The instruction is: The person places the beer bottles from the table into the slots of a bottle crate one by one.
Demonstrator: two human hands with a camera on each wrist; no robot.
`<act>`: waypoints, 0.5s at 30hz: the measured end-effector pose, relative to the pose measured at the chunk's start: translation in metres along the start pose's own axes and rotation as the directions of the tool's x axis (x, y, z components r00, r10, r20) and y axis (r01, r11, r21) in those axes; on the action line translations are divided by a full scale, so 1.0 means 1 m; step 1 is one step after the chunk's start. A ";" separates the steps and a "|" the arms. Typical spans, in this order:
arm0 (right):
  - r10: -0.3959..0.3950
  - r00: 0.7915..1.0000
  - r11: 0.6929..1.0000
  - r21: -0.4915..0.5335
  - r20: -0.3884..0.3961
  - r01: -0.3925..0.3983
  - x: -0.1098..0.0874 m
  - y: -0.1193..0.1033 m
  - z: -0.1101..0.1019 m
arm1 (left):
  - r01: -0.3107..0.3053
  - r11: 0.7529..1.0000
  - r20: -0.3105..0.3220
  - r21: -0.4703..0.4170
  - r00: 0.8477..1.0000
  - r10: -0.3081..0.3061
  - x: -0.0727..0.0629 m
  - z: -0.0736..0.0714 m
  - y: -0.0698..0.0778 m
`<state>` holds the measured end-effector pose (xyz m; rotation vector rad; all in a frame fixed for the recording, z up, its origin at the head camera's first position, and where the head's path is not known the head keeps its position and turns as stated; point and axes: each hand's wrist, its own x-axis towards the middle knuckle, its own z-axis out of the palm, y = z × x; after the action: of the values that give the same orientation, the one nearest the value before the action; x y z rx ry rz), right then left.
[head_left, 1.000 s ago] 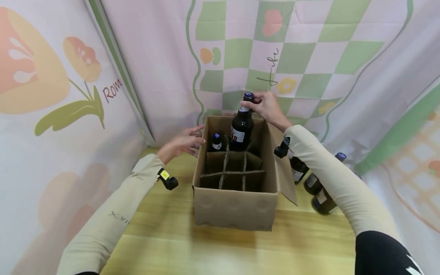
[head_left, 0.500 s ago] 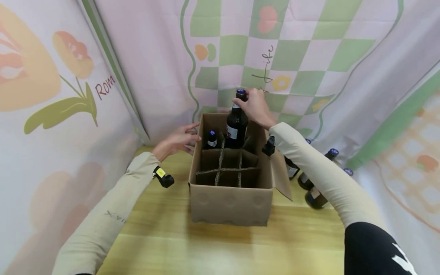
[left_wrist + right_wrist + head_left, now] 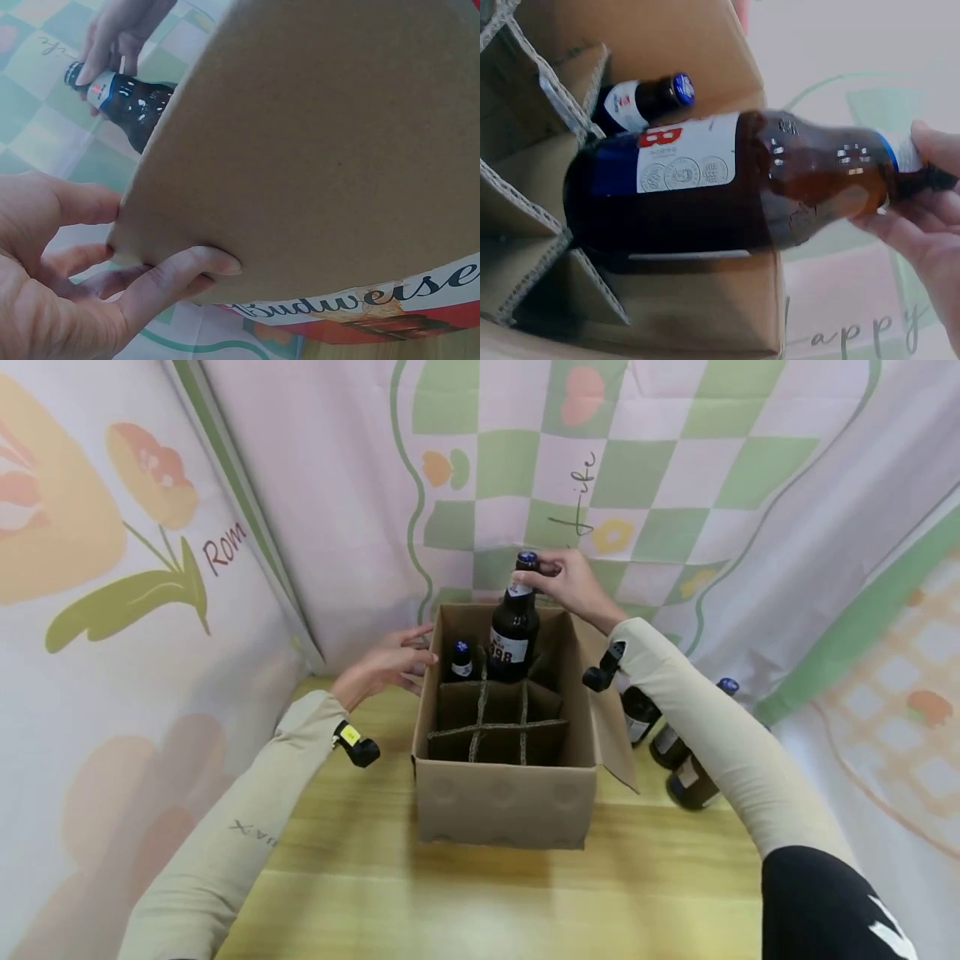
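A brown cardboard box (image 3: 506,806) with crossed dividers stands on the table. My right hand (image 3: 572,583) pinches the neck of a dark beer bottle (image 3: 513,635), thumb on one side and fingers on the other. The bottle is upright, its lower end inside a back compartment, the base hidden from the head view. Left of it, a second bottle (image 3: 462,660) with a blue cap sits in the back left compartment. My left hand (image 3: 382,668) rests spread fingers against the box's outer left side by the back corner; the left wrist view shows its fingertips (image 3: 217,260) on the cardboard.
Several more bottles (image 3: 692,783) stand on the wooden table (image 3: 480,910) right of the box, partly behind my right sleeve. An open flap (image 3: 613,735) hangs out on the box's right. Patterned curtains (image 3: 337,485) enclose the back and sides.
The bottle in my right hand stays over the same back compartment, and its label has turned more toward the head camera. My left hand keeps its place at the box. The head view has shifted slightly.
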<state>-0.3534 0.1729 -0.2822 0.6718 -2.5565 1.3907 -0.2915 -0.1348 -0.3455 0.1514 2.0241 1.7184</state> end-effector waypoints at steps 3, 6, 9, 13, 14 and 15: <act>-0.005 0.999 1.000 -0.003 0.044 0.005 -0.002 0.001 -0.001 | 0.001 1.000 0.009 -0.002 1.000 -0.001 0.000 0.002 -0.004; -0.040 0.994 0.999 -0.025 0.104 0.043 -0.009 -0.002 0.005 | 0.012 1.000 0.023 -0.006 1.000 -0.012 -0.001 0.005 -0.008; -0.089 0.985 0.996 -0.016 0.149 0.092 -0.011 -0.006 0.014 | 0.016 1.000 0.019 -0.013 1.000 -0.016 -0.004 0.005 -0.009; -0.054 0.991 0.998 -0.021 0.126 0.057 -0.008 -0.003 0.009 | -0.005 1.000 0.014 -0.006 1.000 0.006 -0.003 0.005 -0.006; -0.043 0.993 0.998 -0.045 0.114 0.048 -0.007 -0.001 0.006 | -0.010 1.000 0.013 -0.001 1.000 0.010 -0.003 0.005 -0.005; -0.024 0.994 0.997 -0.071 0.107 0.031 -0.006 0.001 0.003 | -0.014 1.000 0.011 0.004 1.000 0.014 -0.002 0.006 -0.004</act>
<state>-0.3481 0.1728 -0.2865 0.7858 -2.6537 1.2794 -0.2870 -0.1312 -0.3491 0.1766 2.0236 1.7179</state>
